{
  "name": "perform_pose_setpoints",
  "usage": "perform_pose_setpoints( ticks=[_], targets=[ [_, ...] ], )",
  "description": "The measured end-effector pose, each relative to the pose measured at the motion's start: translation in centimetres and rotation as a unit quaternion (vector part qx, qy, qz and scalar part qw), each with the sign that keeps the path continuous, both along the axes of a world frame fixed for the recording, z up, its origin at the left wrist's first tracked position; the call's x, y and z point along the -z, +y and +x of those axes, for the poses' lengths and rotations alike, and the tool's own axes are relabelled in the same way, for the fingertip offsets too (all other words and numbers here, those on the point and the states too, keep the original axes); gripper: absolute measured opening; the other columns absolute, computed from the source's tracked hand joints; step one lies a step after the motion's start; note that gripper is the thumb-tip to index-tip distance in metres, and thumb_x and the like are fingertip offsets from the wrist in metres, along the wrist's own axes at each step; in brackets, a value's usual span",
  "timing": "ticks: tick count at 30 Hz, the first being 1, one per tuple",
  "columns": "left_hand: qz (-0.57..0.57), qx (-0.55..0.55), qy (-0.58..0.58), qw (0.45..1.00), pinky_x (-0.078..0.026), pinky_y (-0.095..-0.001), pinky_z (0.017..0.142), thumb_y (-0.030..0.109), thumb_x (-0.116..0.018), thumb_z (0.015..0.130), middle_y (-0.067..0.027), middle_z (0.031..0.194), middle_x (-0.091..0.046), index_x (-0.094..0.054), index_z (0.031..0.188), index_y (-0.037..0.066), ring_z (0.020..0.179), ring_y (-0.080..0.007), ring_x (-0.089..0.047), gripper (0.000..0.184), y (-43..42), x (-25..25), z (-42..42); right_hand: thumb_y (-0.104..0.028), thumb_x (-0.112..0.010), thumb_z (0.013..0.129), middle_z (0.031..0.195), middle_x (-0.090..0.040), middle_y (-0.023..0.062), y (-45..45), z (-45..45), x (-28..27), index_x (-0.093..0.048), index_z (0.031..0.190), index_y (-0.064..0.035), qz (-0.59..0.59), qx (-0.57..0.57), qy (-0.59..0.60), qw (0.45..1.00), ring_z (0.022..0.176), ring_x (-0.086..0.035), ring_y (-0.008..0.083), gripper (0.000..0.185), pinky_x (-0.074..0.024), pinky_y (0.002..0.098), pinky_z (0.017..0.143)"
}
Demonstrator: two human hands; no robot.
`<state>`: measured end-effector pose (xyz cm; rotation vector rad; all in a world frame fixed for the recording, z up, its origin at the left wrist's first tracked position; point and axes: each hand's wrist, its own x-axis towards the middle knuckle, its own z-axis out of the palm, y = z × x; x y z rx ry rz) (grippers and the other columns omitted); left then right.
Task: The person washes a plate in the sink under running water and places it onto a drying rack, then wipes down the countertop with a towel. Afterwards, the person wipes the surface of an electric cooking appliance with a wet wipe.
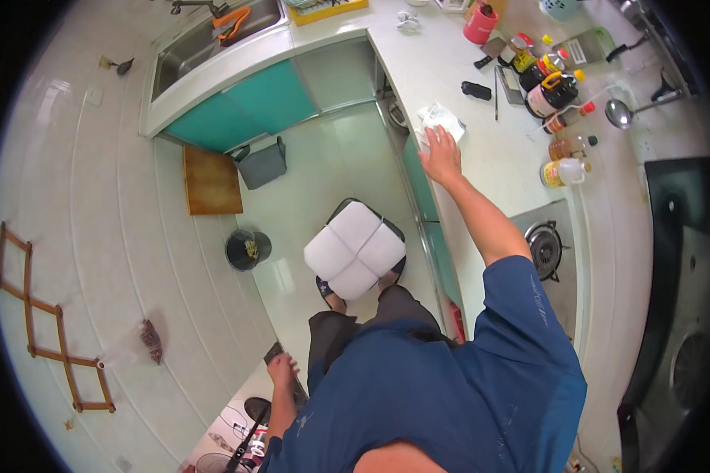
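My right hand (pixel 442 158) reaches onto the white counter (pixel 501 169). Its outstretched fingers rest on the near part of a crumpled white tissue or cloth (pixel 447 120), whose far side sticks out past the fingertips. Beyond it on the counter lie a small black object (pixel 476 91) and a thin dark stick (pixel 496 93). Low at my left side, my left hand (pixel 282 369) hangs with its fingers loosely curled and a little apart, nothing visible in them. It is nearest to a dark-edged surface (pixel 298 390) beside my body.
Several sauce bottles (pixel 551 96) stand along the counter's back, with a ladle (pixel 620 114) behind. A gas burner (pixel 546 246) is by my right arm. On the floor are a white padded stool (pixel 355 248) at my feet and a bin (pixel 244 250). The sink (pixel 185 67) lies far left.
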<state>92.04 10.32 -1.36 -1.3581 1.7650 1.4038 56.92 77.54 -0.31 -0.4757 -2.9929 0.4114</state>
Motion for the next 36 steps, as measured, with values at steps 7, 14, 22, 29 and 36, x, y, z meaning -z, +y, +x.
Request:
perform_pose_setpoints(
  ticks=[7,14,22,29,36],
  targets=[
    [-0.066,0.055,-0.086,0.993,-0.058,-0.0433,0.068,0.022,-0.067,0.099,-0.0085,0.099,-0.067,-0.066,0.111,0.006,0.083,-0.0247,-0.068,0.02,3.5,-3.0,9.9,-0.038,-0.075,0.094,0.163,-0.042,0.0116,2.4,-5.0,1.1,-0.041,0.159,-0.0161,-0.007,0.047,-0.115,0.992,0.15,-0.038,0.0378,0.077,-0.0338,0.0645,0.117],
    [-0.038,-0.126,-0.069,0.989,-0.061,-0.0433,0.063,0.019,-0.067,0.097,-0.0099,0.097,-0.069,-0.066,0.115,0.003,0.082,-0.0269,-0.073,0.024,7.0,-3.6,3.6,-0.011,-0.063,0.089,0.131,-0.067,0.0117,3.6,-2.7,2.7,-0.067,0.129,-0.0144,-0.011,0.038,-0.063,0.997,0.122,-0.06,0.0388,0.041,-0.0539,0.0506,0.101],
    [0.004,0.06,0.158,0.986,-0.06,-0.0353,0.071,0.027,-0.072,0.097,-0.0071,0.106,-0.071,-0.071,0.12,0.004,0.093,-0.019,-0.07,0.033,9.8,-1.8,-12.0,-0.017,-0.074,0.086,0.092,-0.077,0.0166,-5.6,2.6,1.3,-0.076,0.112,-0.0016,-0.358,0.04,-0.03,0.932,0.082,-0.074,0.0269,0.03,-0.0567,0.0413,0.073],
    [0.251,0.069,0.368,0.892,-0.053,-0.0496,0.103,0.041,-0.055,0.108,-0.0128,0.142,-0.062,-0.055,0.15,0.012,0.127,-0.0303,-0.062,0.051,21.1,-10.0,-27.6,-0.027,-0.067,0.099,0.083,-0.071,0.0094,-26.9,6.5,-14.1,-0.076,0.114,-0.005,-0.438,-0.154,-0.023,0.885,0.081,-0.069,0.0175,0.027,-0.0556,0.0374,0.073],
    [0.588,-0.077,0.364,0.719,-0.055,-0.0383,0.101,0.041,-0.045,0.114,-0.0116,0.128,-0.069,-0.061,0.135,0.008,0.12,-0.0226,-0.067,0.042,18.1,-14.3,-30.5,-0.041,-0.058,0.108,0.083,-0.071,0.0033,-32.0,5.1,-22.9,-0.076,0.106,-0.0015,-0.672,-0.123,-0.072,0.727,0.077,-0.068,0.0143,0.044,-0.0601,0.0287,0.063]
  ],
)
